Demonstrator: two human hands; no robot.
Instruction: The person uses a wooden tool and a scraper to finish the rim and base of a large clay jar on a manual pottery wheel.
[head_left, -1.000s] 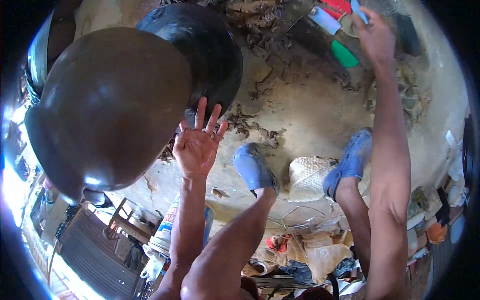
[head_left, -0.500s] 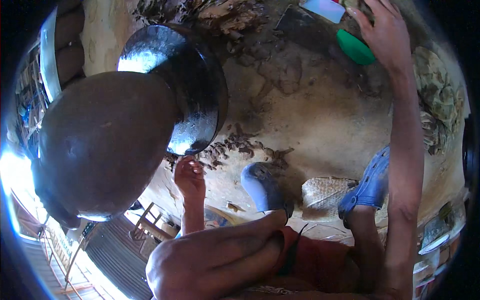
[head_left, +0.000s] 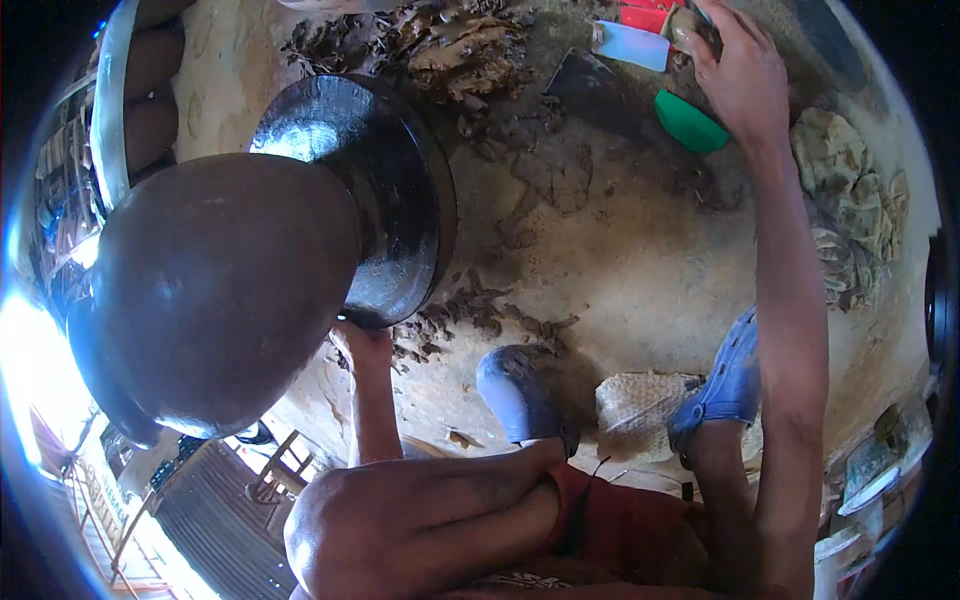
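A large dark brown clay pot [head_left: 225, 290] with a rounded, smooth wall stands on a glossy black potter's wheel [head_left: 410, 200]. My left hand [head_left: 365, 345] is at the wheel's near lower edge, beside the pot. Its fingers are largely hidden there, so their grip does not show. At the far right, my right arm is stretched out, and my right hand [head_left: 745, 80] has thumb and fingers around a tan, rounded thing [head_left: 684, 28]. Close to that hand lie a green half-round scraper [head_left: 690, 122], a pale white-blue flat piece [head_left: 632, 45] and a red piece [head_left: 648, 16].
Clay scraps [head_left: 465, 50] lie beyond the wheel, with smaller crumbs [head_left: 480, 305] along its near side. A dark flat piece [head_left: 580, 78] lies near the scrapers. Crumpled cloth [head_left: 840, 165] is at the right. My blue clogs [head_left: 515, 395] flank a woven mat piece [head_left: 640, 410].
My left hand has moved from just below the wheel to its edge, partly behind the pot. My right hand stays at the tan thing. The whole view has shifted slightly.
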